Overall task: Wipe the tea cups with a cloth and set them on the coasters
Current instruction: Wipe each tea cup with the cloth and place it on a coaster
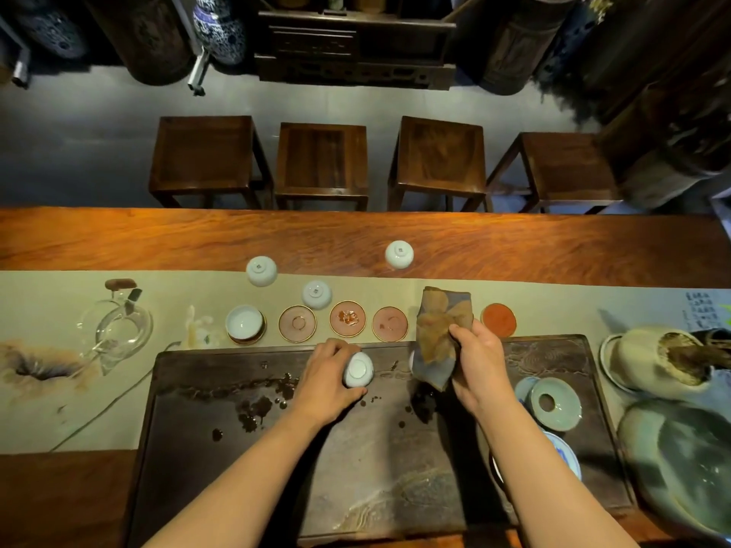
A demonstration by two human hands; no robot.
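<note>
My left hand (326,379) grips a small white tea cup (358,369) on its side over the dark stone tea tray (221,448). My right hand (476,359) holds up a brown and blue cloth (441,334), apart from that cup. One white cup (244,323) stands upright on the leftmost coaster. Three bare round coasters (297,323) (347,318) (390,323) lie in a row beside it, and a red coaster (498,319) lies right of the cloth. Three more cups sit upside down behind them (261,270) (317,294) (399,254).
A glass pitcher (118,326) stands on the beige runner at the left. A celadon lid (553,403), a blue-and-white dish (565,452) and large glazed vessels (680,452) crowd the right side. Wet patches mark the tray. Several wooden stools (321,160) stand beyond the table.
</note>
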